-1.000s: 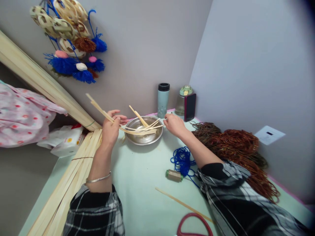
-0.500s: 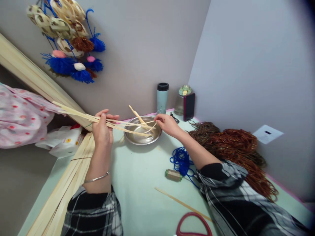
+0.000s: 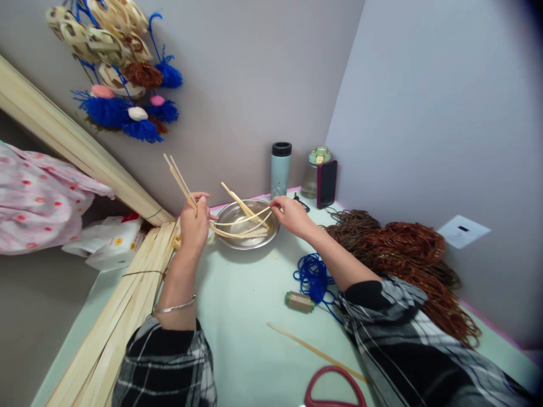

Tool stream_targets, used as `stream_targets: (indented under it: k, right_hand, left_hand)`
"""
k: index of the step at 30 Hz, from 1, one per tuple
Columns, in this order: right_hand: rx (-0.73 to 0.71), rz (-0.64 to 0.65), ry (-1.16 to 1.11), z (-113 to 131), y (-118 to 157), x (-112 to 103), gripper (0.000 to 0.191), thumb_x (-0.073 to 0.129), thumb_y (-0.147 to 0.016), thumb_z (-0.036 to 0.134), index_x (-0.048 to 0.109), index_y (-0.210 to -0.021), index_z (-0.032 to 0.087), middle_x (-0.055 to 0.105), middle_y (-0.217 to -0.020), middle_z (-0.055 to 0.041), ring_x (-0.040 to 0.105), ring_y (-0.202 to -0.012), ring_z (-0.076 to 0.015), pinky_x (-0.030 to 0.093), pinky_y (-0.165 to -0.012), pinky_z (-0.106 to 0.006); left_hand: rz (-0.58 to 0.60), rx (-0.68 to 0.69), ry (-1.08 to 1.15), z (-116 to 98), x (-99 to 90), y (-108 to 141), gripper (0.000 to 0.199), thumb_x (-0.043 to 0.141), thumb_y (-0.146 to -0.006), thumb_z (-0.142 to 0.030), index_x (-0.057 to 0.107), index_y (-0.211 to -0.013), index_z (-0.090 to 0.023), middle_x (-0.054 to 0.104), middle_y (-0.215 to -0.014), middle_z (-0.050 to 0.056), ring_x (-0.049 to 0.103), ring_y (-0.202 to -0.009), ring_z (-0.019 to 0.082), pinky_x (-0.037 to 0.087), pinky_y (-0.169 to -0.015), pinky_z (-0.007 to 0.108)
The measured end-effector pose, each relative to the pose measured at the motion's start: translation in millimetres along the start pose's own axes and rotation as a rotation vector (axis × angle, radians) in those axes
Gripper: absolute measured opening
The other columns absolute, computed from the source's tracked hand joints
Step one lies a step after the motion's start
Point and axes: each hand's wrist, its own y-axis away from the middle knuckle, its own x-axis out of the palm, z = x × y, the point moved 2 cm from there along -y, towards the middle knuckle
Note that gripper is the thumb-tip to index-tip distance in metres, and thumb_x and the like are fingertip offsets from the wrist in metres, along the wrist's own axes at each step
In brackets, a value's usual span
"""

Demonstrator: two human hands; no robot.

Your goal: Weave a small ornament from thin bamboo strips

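Observation:
Several pale bamboo strips (image 3: pixel 180 180) run through my left hand (image 3: pixel 195 223), which is closed around them left of a metal bowl (image 3: pixel 248 246). Their upper ends point up and left, while the other ends curve over the bowl. My right hand (image 3: pixel 291 215), pinched at the bowl's right rim, holds the ends of the curved strips (image 3: pixel 244 221). Inside the bowl leans another small bundle of strips (image 3: pixel 237 200), sticking out past the back rim. Fingers partly hide the gripped spots.
A blue tumbler (image 3: pixel 280 169), a bottle (image 3: pixel 309 178) and a phone (image 3: pixel 327 183) stand behind. To the right lie blue cord (image 3: pixel 313 277), a spool (image 3: pixel 299 302) and brown yarn (image 3: pixel 411 243). Red-handled scissors (image 3: pixel 309 390) lie in front; wide strips (image 3: pixel 119 316) are at left.
My left hand has moved right and turned, so the strips' free ends now tilt steeply upward. The strips between my hands bow down more. My right hand has barely moved.

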Motion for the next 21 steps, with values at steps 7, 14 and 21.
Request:
stream_targets:
  k: [7,14,21]
  right_hand:
    - [0.034,-0.034,-0.125,-2.0,-2.1,-2.5,0.021,0.051,-0.089,0.017,0.071,-0.094,0.021,0.075,-0.096,-0.0044,0.065,-0.087,-0.0206,0.046,-0.079,-0.030]
    - [0.086,-0.053,-0.395,-7.1,-8.5,-2.1,0.017,0.054,-0.083,0.014,0.070,-0.082,0.017,0.073,-0.078,-0.0023,0.066,-0.074,-0.0172,0.048,-0.072,-0.026]
    - [0.132,-0.084,-0.400,-11.8,-10.9,-1.1,0.019,0.054,-0.084,0.015,0.071,-0.093,0.017,0.075,-0.087,-0.0054,0.068,-0.080,-0.0195,0.052,-0.079,-0.032]
  left_hand:
    - [-0.180,-0.111,0.401,-4.8,-16.4,-9.5,0.020,0.051,-0.097,-0.037,0.057,-0.091,-0.019,0.045,-0.054,-0.008,0.047,-0.048,0.009,0.060,-0.074,0.032]
    - [-0.537,-0.208,0.705,-24.7,-41.6,-15.4,0.035,0.033,-0.103,-0.016,0.057,-0.079,-0.016,0.042,-0.053,-0.007,0.044,-0.049,0.005,0.057,-0.087,0.031]
    - [-0.617,-0.246,0.861,-24.1,-63.3,-20.3,0.034,0.035,-0.103,-0.016,0.054,-0.075,-0.016,0.040,-0.054,-0.008,0.043,-0.047,0.004,0.058,-0.078,0.023]
